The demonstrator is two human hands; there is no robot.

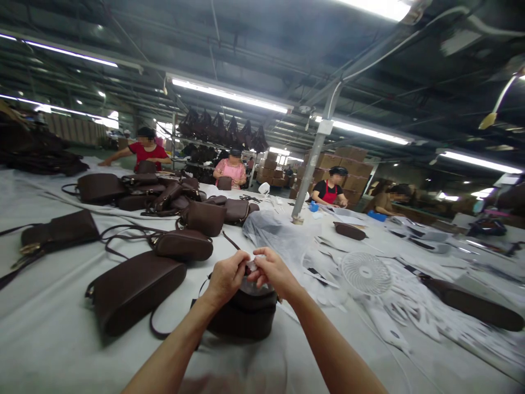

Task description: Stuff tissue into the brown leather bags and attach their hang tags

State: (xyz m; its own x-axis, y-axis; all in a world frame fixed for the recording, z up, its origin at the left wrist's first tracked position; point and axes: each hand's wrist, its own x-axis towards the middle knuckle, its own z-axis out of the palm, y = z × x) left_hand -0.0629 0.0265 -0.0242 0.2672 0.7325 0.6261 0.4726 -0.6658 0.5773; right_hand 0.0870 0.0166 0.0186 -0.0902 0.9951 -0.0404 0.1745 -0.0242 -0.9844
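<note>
Nearest my camera, my forearms [176,350] reach in over the table [311,361] towards the dark bag [244,317], which stands in front of me with its mouth up. My left hand [225,276] has thumb and forefinger pinched on a small white piece [251,265] above that mouth; my right hand [273,271] meets it there, fingers bent, though I can't tell how firmly they grip. Pale, see-through material [256,287] shows in the mouth; anything deeper is hidden from me. Just left of it a thin strap [158,328] loops on the cloth, then comes the big brown bag [139,290], lying on its side, its right end near my left wrist. Behind lies a heap of brown bags [168,197]. Plastic sheeting [266,230] bounds me ahead, beside a metal post [314,169]. To my right, pale tabletop shows between my forearm and the fan [366,273], with white strips [414,312] spread beyond it. Farther off, a blue tray [376,216] sits near a person [388,202]; I can't make out what it holds.
</note>
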